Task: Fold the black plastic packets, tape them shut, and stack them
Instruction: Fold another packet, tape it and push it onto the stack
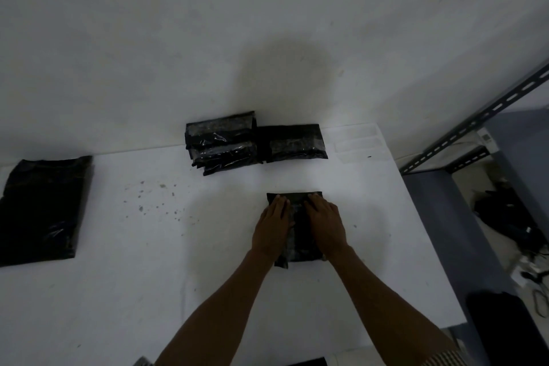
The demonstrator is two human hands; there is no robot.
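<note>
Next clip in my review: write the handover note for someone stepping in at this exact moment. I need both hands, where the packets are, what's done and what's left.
Left hand and right hand: both flat, palms down, pressing the packet being folded on the white table. Neither hand grips anything.
Done: a stack of taped packets at the table's far edge, with one more taped packet lying beside it on the right.
Left: the pressed packet shows no tape that I can see; tape it and stack it. A pile of flat black bags waits at the far left. Clear tape strips seem stuck down right of the packets.
</note>
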